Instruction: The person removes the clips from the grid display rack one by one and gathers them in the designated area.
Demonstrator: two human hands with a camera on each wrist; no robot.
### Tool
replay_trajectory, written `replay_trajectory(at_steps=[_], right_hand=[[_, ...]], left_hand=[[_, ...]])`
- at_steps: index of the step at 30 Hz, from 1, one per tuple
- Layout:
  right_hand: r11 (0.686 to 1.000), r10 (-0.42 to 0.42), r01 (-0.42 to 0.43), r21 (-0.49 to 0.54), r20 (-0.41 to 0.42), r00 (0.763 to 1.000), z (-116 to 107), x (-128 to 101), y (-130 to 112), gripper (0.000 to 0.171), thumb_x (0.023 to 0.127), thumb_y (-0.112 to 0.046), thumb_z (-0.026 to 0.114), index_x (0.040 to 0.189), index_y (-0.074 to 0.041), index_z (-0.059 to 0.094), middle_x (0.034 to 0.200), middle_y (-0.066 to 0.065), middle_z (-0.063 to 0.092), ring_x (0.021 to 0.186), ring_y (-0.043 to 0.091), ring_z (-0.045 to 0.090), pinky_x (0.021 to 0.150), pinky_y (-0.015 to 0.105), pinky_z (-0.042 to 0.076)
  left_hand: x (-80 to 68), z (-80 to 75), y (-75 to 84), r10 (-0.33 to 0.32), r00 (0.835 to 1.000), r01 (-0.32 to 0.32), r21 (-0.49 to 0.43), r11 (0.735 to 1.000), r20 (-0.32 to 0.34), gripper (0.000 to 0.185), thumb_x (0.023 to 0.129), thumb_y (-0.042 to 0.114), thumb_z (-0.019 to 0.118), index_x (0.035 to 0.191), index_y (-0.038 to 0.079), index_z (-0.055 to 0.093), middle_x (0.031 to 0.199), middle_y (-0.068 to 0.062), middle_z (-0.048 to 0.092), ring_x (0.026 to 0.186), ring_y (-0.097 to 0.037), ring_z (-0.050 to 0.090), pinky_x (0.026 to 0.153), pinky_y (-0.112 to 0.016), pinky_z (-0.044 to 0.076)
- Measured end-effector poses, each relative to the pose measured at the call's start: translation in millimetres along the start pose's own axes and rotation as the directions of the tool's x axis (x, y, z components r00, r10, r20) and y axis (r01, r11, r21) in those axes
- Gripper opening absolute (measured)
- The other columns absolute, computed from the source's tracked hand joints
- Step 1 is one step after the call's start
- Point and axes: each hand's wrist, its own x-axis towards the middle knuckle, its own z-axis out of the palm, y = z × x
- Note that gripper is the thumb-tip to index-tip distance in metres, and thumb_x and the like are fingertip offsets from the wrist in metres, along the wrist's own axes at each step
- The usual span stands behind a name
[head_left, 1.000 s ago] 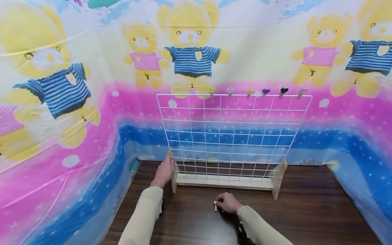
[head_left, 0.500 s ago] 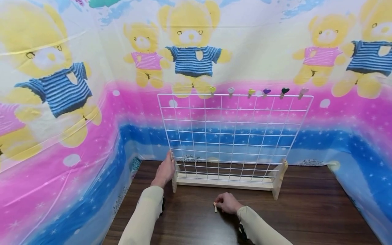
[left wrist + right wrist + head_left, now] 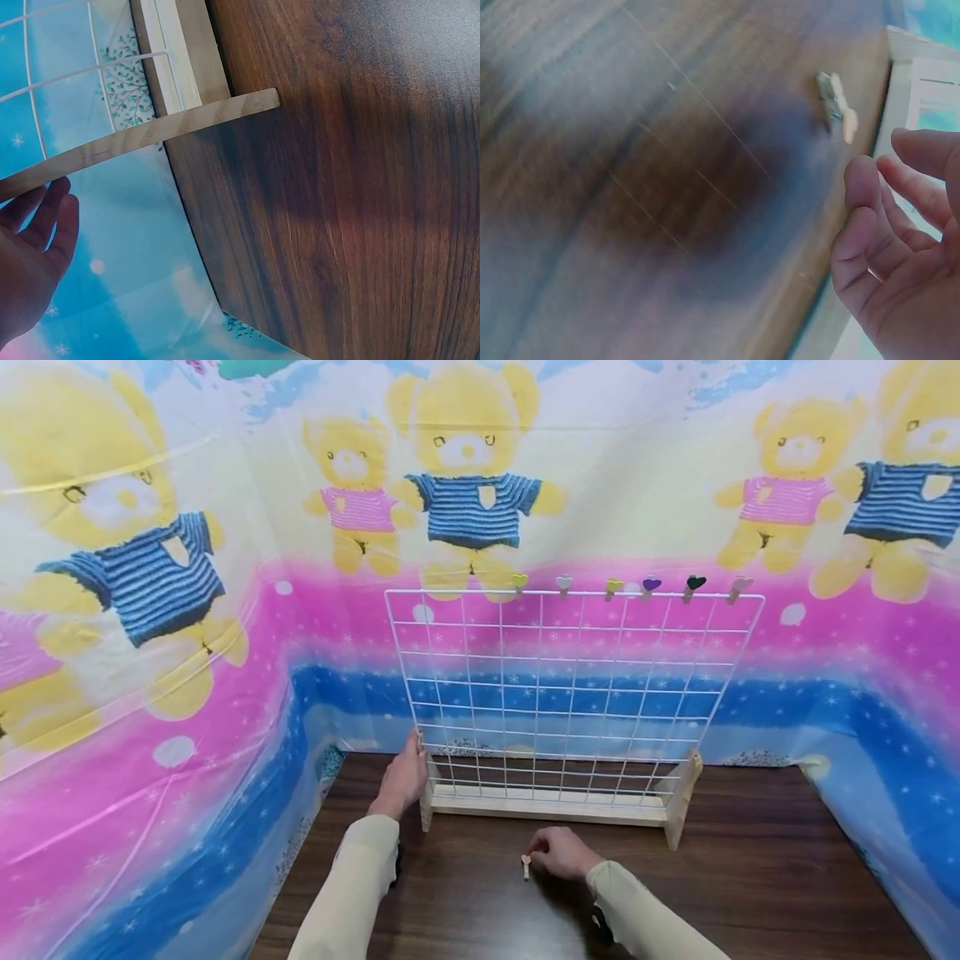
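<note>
Since one second ago, the right hand (image 3: 558, 853) has let go of the small wooden clip (image 3: 526, 865) and pulled a little back from it; the clip now lies alone on the tabletop (image 3: 750, 877), just beside the fingertips. From the right wrist view the fingers (image 3: 870, 225) are loosely bent, hold nothing, and the clip (image 3: 836, 107) rests apart from them, near the wooden base of the rack.

The left hand (image 3: 403, 777) has not moved. It rests against the left side of the white wire grid (image 3: 570, 685), at the lower left corner, with the fingers mostly straight. The left wrist view shows the fingers (image 3: 45, 217) touching the wooden foot (image 3: 157, 135) of the stand; I cannot tell whether the thumb wraps around the wire.

The two hands are apart, the left one at the rack, the right one in front of its middle. The grid stands upright in a wooden base (image 3: 551, 806) at the back of the tabletop. Along its top wire sit six clips with heart shapes (image 3: 651, 585), from the middle to the right end. Behind and around hangs a plastic sheet with teddy bears (image 3: 465, 468).
</note>
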Motion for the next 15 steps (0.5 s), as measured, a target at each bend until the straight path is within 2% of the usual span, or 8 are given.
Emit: replay_trajectory(at_steps=[7,15], right_hand=[[0.993,-0.066,0.065,-0.099,-0.014,0.998,-26,-2,-9,0.012,0.09,-0.011,0.063,0.098,-0.004,0.069,0.085,-0.005,0.062,0.076,0.009,0.057,0.067,0.03,0.048],[0.965,-0.176,0.157,-0.209,-0.075,0.982,-90,-5,-49,0.007,0.089,-0.012,0.065,0.094,-0.01,0.07,0.084,-0.006,0.063,0.077,0.009,0.058,0.069,0.03,0.049]], left_hand=[[-0.5,-2.0,0.4,-0.005,1.0,0.005,0.008,1.0,0.007,0.05,0.104,0.023,0.034,0.15,0.016,0.015,0.115,-0.017,0.06,0.081,-0.028,0.062,0.064,-0.042,0.047],[0.8,-1.6,0.6,0.003,1.0,-0.003,0.01,1.0,0.002,0.05,0.104,0.022,0.034,0.15,0.014,0.016,0.115,-0.017,0.06,0.079,-0.027,0.061,0.064,-0.042,0.047]])
